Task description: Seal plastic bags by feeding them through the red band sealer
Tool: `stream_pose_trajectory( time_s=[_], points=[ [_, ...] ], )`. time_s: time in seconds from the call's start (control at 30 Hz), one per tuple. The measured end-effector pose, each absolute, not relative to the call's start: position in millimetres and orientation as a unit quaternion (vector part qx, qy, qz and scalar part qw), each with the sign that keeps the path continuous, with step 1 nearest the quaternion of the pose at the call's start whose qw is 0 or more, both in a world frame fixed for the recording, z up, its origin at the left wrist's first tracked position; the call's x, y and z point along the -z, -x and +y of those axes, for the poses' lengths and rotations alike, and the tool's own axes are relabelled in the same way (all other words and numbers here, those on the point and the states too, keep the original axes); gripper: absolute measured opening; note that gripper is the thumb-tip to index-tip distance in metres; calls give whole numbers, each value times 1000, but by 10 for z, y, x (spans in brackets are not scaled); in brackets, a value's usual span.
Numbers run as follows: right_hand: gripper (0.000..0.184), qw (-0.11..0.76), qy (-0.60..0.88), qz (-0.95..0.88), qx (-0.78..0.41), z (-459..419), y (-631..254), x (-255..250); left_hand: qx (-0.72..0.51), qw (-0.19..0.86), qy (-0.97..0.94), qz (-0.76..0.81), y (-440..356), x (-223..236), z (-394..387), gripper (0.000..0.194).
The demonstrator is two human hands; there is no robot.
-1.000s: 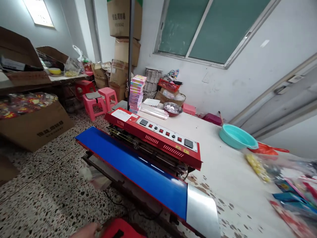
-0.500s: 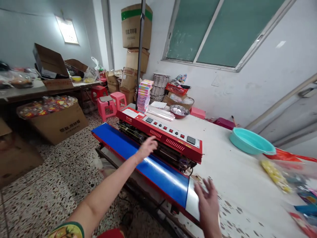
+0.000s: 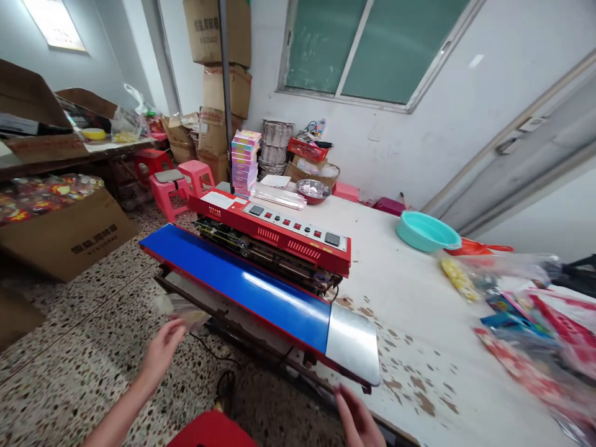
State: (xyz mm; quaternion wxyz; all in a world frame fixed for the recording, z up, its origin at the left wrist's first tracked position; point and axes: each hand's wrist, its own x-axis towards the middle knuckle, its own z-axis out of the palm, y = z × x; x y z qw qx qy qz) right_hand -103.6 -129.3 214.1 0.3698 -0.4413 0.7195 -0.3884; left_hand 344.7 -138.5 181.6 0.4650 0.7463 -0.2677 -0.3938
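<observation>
A red sealing machine [image 3: 279,233] with a blue conveyor belt [image 3: 237,282] and a silver end plate [image 3: 352,341] stands at the near edge of a white worn table [image 3: 419,323]. My left hand [image 3: 162,347] hovers low beside the belt's front edge with fingers apart, right by a crumpled clear bag [image 3: 179,307] that hangs under the belt; whether it touches the bag is unclear. My right hand [image 3: 356,416] sits below the silver plate, fingers spread, holding nothing.
A teal basin [image 3: 426,231] and a heap of bagged colourful items [image 3: 521,310] lie on the table's right. A metal bowl [image 3: 313,189] and stacked boxes [image 3: 244,161] stand behind the machine. Cardboard cartons [image 3: 65,230] and pink stools [image 3: 170,186] occupy the floor at left; a red stool [image 3: 209,429] is below me.
Both hands have dropped back from the machine: the left from over the belt down to its front edge, the right from the silver plate to below it. The view shifted.
</observation>
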Motion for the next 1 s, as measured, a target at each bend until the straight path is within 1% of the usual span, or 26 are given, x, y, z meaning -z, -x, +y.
stream_pose_trajectory(
  time_s=[0.07, 0.13, 0.2, 0.27, 0.4, 0.53, 0.67, 0.8, 1.0],
  points=[
    [52, 396, 518, 666, 362, -1861, 788, -2443, 449, 442, -664, -404, -3149, -2106, -1947, 62],
    [50, 420, 571, 609, 357, -2416, 487, -2690, 488, 387, -577, -527, -2854, -2434, -2549, 54],
    [46, 449, 612, 556, 338, -2894, 162, -2815, 503, 323, -514, -615, -2626, -2678, -3084, 49],
    [41, 477, 637, 520, 309, -3278, -134, -2819, 513, 277, -473, -660, -2495, -2789, -3505, 45],
    [36, 516, 650, 486, 272, -3768, -477, -2671, 538, 228, -432, -687, -2482, -2754, -3999, 37],
    [36, 544, 642, 473, 261, -3965, -547, -2571, 562, 197, -421, -684, -2591, -2661, -4193, 41],
    [41, 573, 623, 464, 260, -4041, -567, -2533, 581, 197, -416, -672, -2658, -2585, -4293, 42],
    [48, 579, 610, 467, 273, -4088, -617, -2556, 609, 203, -367, -673, -2706, -2582, -4348, 37],
    [48, 597, 609, 449, 266, -4170, -708, -2622, 643, 215, -358, -642, -2820, -2591, -4403, 45]
  ],
)
